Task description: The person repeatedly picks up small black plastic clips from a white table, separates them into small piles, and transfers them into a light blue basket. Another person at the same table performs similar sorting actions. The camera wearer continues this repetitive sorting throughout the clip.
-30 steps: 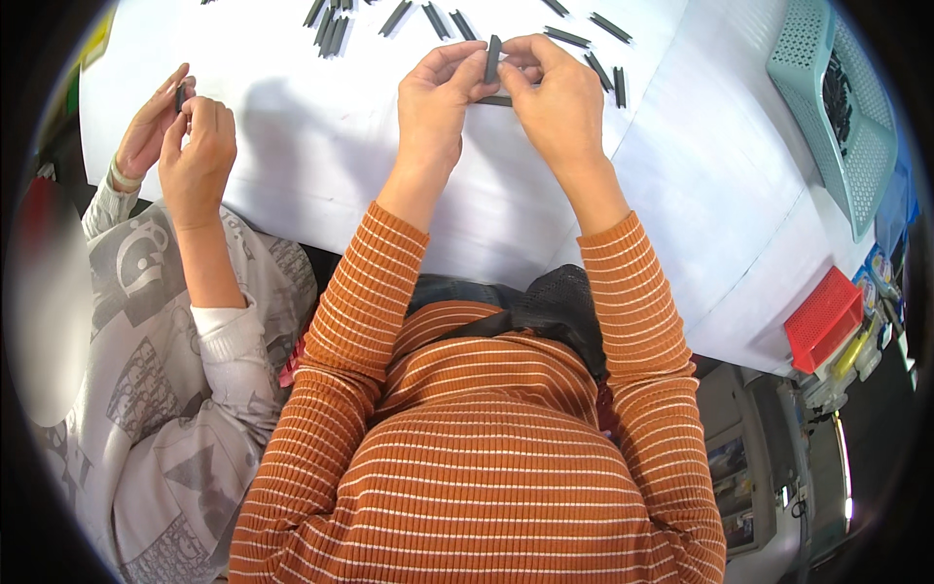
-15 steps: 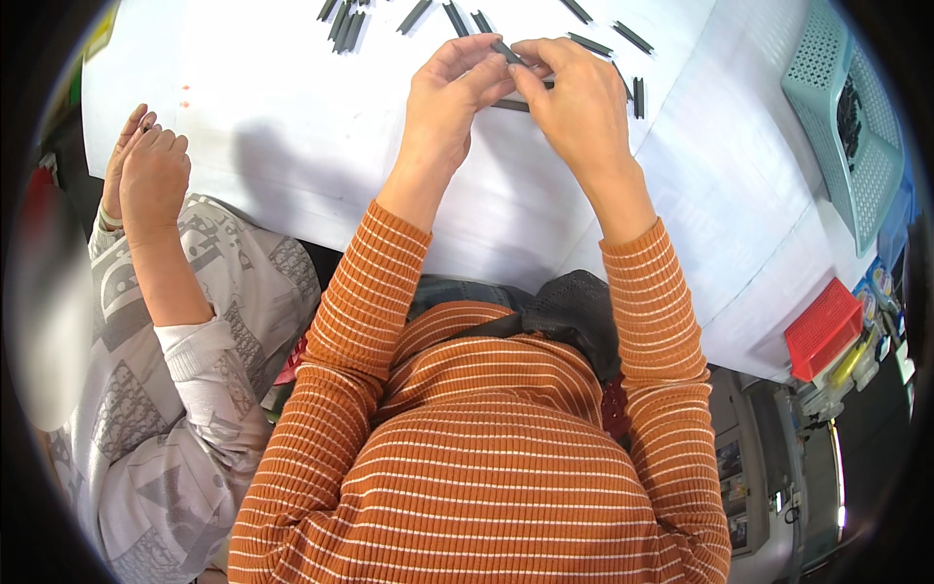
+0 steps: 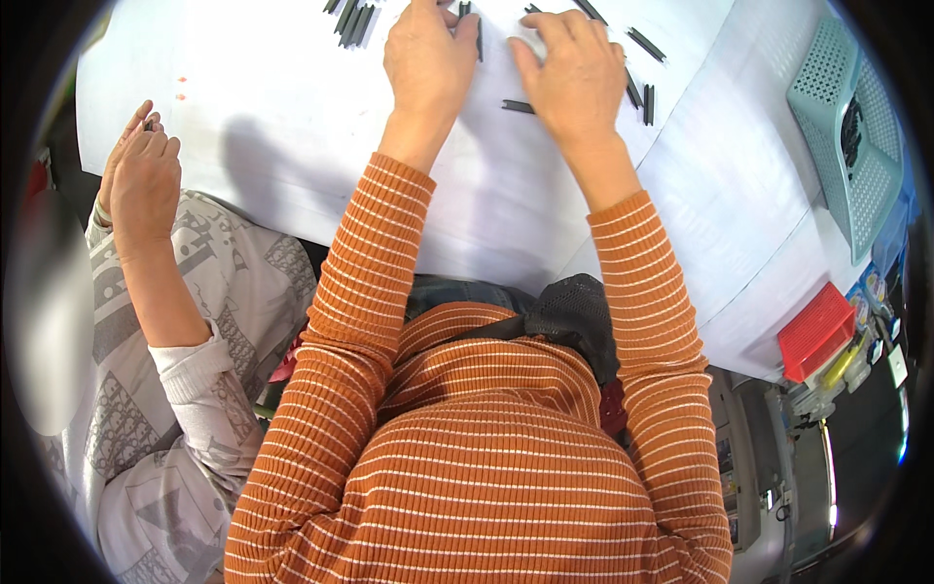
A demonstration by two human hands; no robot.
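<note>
My left hand (image 3: 426,63) is at the top edge of the picture, its fingers partly cut off. Its thumb and a bent finger close around one end of a short black grooved strip (image 3: 465,9). Another such strip (image 3: 480,41) lies right beside that thumb. To the right, my right hand (image 3: 574,73) hovers palm down, thumb and fingers apart, holding nothing I can see. One black strip (image 3: 517,105) lies just left of its palm, partly hidden by it.
Several black strips (image 3: 356,24) lie at the upper left of the white table (image 3: 292,127), and more (image 3: 646,44) right of my hand. A teal perforated basket (image 3: 861,195) and a red basket (image 3: 817,331) stand at the right. A co-worker's hands (image 3: 146,180) are at left.
My hands were together on a black strip and have moved apart. The left went up and left; the right let go and spread its fingers. The view shifted slightly.
</note>
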